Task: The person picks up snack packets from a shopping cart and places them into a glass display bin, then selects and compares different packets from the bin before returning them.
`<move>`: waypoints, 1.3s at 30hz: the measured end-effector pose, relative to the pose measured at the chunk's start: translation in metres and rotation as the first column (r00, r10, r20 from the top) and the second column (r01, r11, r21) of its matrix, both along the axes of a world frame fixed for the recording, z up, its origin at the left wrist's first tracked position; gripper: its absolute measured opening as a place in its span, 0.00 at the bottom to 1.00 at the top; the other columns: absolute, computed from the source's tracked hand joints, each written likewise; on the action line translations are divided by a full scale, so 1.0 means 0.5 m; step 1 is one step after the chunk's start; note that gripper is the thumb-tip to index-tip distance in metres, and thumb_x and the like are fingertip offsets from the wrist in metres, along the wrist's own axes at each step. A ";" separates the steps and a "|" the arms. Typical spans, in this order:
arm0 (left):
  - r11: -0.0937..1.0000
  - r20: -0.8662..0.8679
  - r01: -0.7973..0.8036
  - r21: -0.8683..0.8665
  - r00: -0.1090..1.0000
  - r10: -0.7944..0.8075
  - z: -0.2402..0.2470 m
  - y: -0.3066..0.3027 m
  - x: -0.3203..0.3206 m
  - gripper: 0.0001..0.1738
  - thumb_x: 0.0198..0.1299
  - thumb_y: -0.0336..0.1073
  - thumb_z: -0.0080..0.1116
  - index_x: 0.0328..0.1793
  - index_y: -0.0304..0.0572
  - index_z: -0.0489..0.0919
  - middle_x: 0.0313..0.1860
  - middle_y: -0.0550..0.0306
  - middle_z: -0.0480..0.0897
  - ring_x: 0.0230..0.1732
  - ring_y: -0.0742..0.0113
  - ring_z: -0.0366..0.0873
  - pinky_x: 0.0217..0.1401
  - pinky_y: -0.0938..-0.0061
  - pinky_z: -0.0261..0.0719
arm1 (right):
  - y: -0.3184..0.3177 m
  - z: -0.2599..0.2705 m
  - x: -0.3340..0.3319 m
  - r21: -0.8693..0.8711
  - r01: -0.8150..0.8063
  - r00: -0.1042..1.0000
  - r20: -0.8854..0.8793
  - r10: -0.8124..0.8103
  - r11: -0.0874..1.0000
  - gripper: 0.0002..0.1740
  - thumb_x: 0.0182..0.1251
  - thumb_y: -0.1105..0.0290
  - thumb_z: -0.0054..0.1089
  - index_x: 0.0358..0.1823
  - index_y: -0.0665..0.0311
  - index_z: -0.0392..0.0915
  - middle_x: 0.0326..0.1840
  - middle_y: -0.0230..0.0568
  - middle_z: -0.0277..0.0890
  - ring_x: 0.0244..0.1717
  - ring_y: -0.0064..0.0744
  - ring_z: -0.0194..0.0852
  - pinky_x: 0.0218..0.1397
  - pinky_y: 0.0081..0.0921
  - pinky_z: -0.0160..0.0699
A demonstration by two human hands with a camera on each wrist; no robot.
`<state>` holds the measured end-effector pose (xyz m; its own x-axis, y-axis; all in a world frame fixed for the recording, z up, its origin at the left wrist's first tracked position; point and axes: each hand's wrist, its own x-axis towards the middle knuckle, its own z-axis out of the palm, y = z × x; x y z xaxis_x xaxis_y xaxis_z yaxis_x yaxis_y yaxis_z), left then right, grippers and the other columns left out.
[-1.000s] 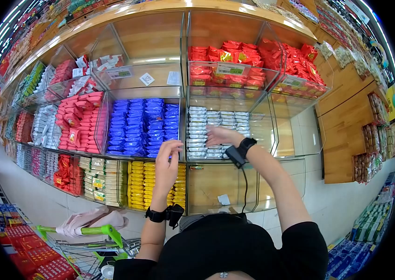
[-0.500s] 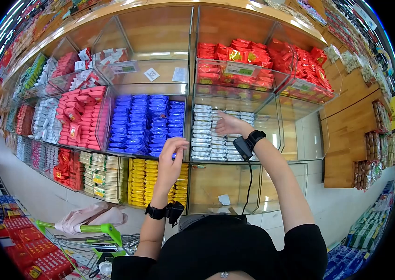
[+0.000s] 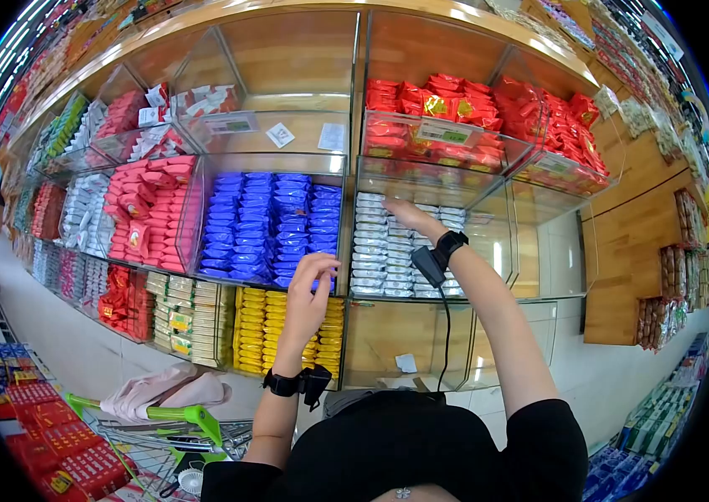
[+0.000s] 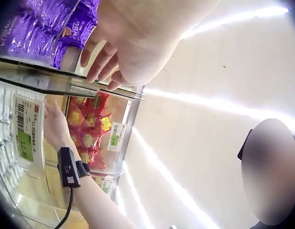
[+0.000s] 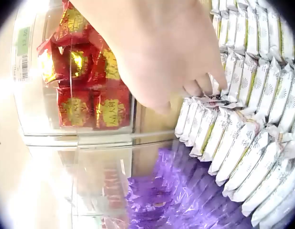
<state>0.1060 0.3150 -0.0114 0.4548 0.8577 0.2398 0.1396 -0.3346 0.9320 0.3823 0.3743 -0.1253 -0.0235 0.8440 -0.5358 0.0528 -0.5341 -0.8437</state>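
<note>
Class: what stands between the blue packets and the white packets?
A clear plastic divider stands between the blue packets and the white packets that the right hand touches; the head view shows it.

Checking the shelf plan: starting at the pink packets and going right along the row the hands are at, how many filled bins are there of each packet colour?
Bins of pink packets: 1
Bins of blue packets: 1
Bins of white packets: 1
Total: 3 filled bins

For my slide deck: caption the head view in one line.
Right hand reaches among white packets while left hand hovers before the blue packets.
</note>
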 end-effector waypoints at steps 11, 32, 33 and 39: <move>0.999 -0.002 -0.044 0.026 0.999 0.044 0.008 -0.001 -0.004 0.08 0.53 0.19 0.46 0.38 0.34 0.74 0.40 0.51 0.74 0.38 0.63 0.73 0.42 0.76 0.70 | -0.022 0.024 -0.037 -0.046 -0.701 0.315 0.875 0.367 0.711 0.25 0.63 0.59 0.40 0.58 0.67 0.61 0.64 0.54 0.52 0.66 0.46 0.49 0.65 0.34 0.53; 0.996 -0.049 -0.012 0.092 0.999 0.017 0.002 -0.011 -0.016 0.09 0.54 0.19 0.44 0.37 0.34 0.74 0.41 0.52 0.73 0.35 0.68 0.73 0.40 0.78 0.71 | -0.113 0.042 -0.128 -0.165 -0.919 0.135 0.720 0.681 0.358 0.30 0.65 0.47 0.33 0.55 0.64 0.65 0.66 0.48 0.50 0.64 0.44 0.52 0.61 0.37 0.58; 0.998 -0.037 -0.019 0.056 0.999 0.022 0.003 -0.015 -0.014 0.08 0.54 0.19 0.44 0.37 0.34 0.74 0.41 0.52 0.73 0.35 0.68 0.73 0.40 0.78 0.71 | -0.105 0.052 -0.127 -0.173 -0.930 0.128 0.673 0.728 0.324 0.30 0.65 0.47 0.32 0.56 0.63 0.65 0.67 0.47 0.50 0.65 0.43 0.50 0.62 0.35 0.56; 0.997 -0.016 -0.038 0.066 0.999 0.039 0.023 -0.034 -0.024 0.08 0.55 0.20 0.44 0.37 0.34 0.74 0.39 0.53 0.74 0.34 0.67 0.73 0.40 0.78 0.70 | -0.106 0.060 -0.113 -0.100 -0.898 0.285 0.610 0.739 0.428 0.29 0.64 0.48 0.34 0.58 0.60 0.65 0.66 0.42 0.53 0.63 0.44 0.53 0.63 0.33 0.55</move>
<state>0.0941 0.2979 0.0003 0.4262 0.8574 0.2885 0.1699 -0.3891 0.9054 0.3257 0.3216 -0.0951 -0.5854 0.6224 -0.5196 0.7774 0.2488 -0.5777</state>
